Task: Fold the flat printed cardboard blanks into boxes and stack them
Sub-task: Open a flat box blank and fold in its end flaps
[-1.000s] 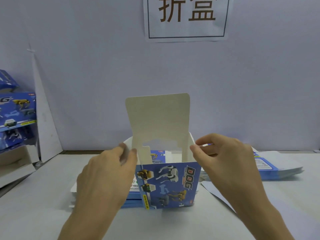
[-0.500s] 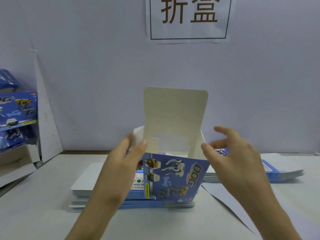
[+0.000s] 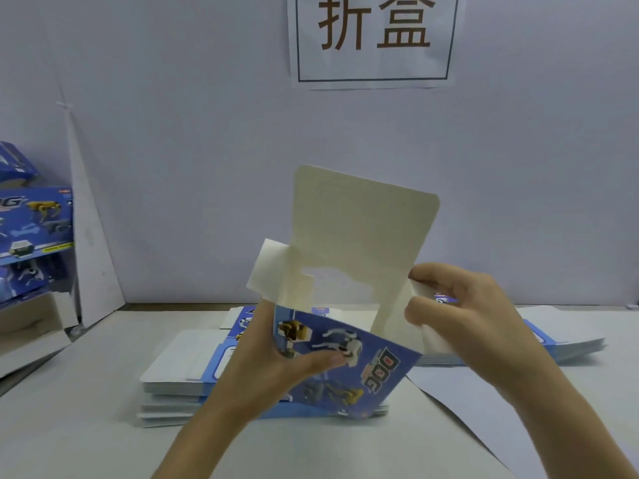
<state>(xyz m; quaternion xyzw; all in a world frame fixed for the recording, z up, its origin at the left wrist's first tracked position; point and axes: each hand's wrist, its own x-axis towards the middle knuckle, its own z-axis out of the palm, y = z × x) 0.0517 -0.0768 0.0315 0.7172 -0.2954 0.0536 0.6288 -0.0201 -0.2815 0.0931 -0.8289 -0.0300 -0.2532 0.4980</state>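
At the far left, finished blue printed boxes (image 3: 34,223) stand stacked by the wall. Nearer the middle, a pile of flat blue-and-white cardboard blanks (image 3: 173,378) lies on the white table (image 3: 86,426).

The left hand (image 3: 273,375) holds the half-folded blue printed cardboard box (image 3: 373,371) above that pile, tilted down to the right. Its thumb (image 3: 325,359) lies pressed across the printed front panel. The other fingers go behind the left wall and are hidden, so I cannot tell how they lie. Just above this hand, the small cream left side flap (image 3: 269,267) sticks out, untucked. The tall cream lid flap (image 3: 363,229) stands up on the far side, with a notch cut in its lower part.

The right hand (image 3: 477,319) curls its fingers and thumb to pinch the white right side flap (image 3: 432,335) at the box's top right edge. Further right, a second pile of flat printed blanks (image 3: 570,340) lies on the table.

The box looks like thin card: very light, springy, and stiff only along its walls. It probably bends cleanly at the scored lines and dents anywhere else. The safest hold is likely near the corners of 2 opposite walls, with each flap pinched close to its fold. The glossy print may slip a little under a dry thumb.
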